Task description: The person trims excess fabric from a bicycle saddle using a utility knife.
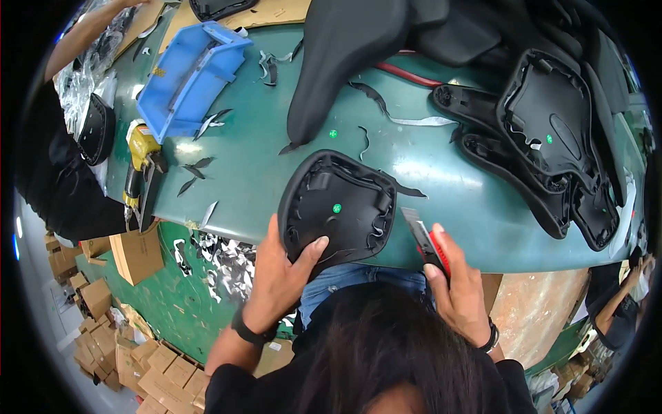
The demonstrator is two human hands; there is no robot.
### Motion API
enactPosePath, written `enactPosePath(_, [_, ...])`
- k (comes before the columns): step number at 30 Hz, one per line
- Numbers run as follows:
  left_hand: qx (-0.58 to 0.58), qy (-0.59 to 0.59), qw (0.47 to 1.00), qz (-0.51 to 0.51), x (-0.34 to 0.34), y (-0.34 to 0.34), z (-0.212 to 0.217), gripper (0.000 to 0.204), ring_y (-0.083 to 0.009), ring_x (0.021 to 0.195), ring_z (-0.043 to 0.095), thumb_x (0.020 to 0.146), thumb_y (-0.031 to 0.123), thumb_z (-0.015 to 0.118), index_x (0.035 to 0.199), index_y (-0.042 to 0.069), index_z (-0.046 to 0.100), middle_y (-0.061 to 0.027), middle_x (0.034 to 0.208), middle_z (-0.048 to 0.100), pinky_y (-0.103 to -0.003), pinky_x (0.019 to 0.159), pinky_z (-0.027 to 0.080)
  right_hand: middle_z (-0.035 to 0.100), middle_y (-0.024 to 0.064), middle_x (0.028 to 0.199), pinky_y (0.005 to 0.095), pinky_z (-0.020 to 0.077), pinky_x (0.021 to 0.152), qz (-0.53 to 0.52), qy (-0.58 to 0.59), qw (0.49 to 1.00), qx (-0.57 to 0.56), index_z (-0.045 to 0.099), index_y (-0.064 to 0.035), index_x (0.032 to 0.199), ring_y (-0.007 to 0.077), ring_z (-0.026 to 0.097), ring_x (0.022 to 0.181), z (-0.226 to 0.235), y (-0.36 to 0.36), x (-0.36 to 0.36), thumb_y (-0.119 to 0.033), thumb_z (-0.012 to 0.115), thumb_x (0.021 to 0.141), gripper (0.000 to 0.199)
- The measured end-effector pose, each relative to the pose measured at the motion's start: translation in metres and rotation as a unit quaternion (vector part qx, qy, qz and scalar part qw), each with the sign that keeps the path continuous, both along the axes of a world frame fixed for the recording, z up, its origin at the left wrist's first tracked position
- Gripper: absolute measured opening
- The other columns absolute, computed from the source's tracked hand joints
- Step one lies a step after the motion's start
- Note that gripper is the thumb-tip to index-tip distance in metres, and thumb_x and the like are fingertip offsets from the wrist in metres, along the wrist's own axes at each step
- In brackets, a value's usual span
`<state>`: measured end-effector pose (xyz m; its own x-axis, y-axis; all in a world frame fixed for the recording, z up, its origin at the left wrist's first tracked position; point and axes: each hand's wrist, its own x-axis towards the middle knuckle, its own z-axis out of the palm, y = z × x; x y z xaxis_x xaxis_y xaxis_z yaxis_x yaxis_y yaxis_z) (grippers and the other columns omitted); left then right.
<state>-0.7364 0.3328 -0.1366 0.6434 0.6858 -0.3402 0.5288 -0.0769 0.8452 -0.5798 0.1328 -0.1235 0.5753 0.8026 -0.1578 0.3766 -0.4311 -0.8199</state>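
A black saddle-shaped seat part point(338, 207) lies underside up at the near edge of the green table point(441, 186), a small green dot on its middle. My left hand point(283, 272) grips its near left rim, thumb on the underside. My right hand point(458, 286) holds a red and black utility knife point(427, 241), blade out, just right of the seat part and not touching it.
Several black seat parts point(552, 145) are stacked at the right. A large black cover point(345, 55) lies at the back, a blue plastic bin point(189, 79) and a yellow power tool point(141, 169) at the left. Trimmed scraps litter the table. Cardboard boxes point(103, 345) sit below left. Other people stand at both sides.
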Motion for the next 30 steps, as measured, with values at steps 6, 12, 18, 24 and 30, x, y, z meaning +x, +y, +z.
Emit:
enactPosePath(6, [-0.045,0.027,0.998,0.045,-0.001,-0.019,-0.001,0.046,-0.0206,0.094,0.064,0.089,0.018,0.069,0.122,-0.004,0.045,-0.0162,0.103,0.067,-0.033,0.085,0.049,0.055,0.0248,0.128,0.0431,0.0469,0.094,0.003,0.019,0.999,-0.047,0.044,0.0024,0.136,0.0437,0.057,0.112,0.001,0.019,-0.006,-0.002,0.059,0.089,0.05])
enactPosePath(12, [-0.103,-0.06,0.976,0.182,0.004,-0.049,-0.007,0.05,-0.0203,0.099,0.06,0.089,0.019,0.069,0.125,-0.004,0.043,-0.0157,0.11,0.062,-0.033,0.089,0.047,0.061,0.0275,0.103,0.0451,0.0525,0.066,0.049,-0.044,0.992,-0.106,0.031,0.0017,0.144,0.0434,0.063,0.079,-0.002,0.013,-0.025,-0.007,0.062,0.088,0.065])
enactPosePath(18, [0.015,-0.007,0.988,0.154,-0.004,-0.063,-0.016,0.037,-0.033,0.08,0.056,0.086,0.015,0.068,0.11,-0.002,0.047,-0.018,0.092,0.055,-0.04,0.073,0.045,0.062,0.0273,0.089,0.0466,0.0479,0.051,0.116,-0.065,0.981,-0.142,0.026,0.0038,0.145,0.0405,0.061,0.058,0.013,-0.001,-0.026,-0.009,0.063,0.088,0.07])
enactPosePath(24, [0.125,-0.001,0.989,0.075,-0.003,-0.062,-0.014,0.036,-0.0378,0.084,0.054,0.083,0.013,0.071,0.106,-0.001,0.047,-0.0181,0.094,0.052,-0.044,0.073,0.044,0.061,0.0224,0.116,0.0394,0.0519,0.086,-0.106,0.137,0.984,-0.039,0.03,-0.0036,0.144,0.0383,0.065,0.097,0.005,-0.003,-0.012,-0.011,0.068,0.087,0.068])
enactPosePath(30, [0.08,-0.053,0.992,0.085,0.0,-0.059,-0.022,0.039,-0.0365,0.086,0.055,0.087,0.019,0.068,0.11,-0.003,0.045,-0.0193,0.096,0.052,-0.045,0.075,0.043,0.062,0.0257,0.113,0.0419,0.0519,0.078,-0.101,0.046,0.993,0.037,0.024,-0.0047,0.147,0.0438,0.064,0.093,-0.014,0.078,0.001,-0.003,0.072,0.08,0.083])
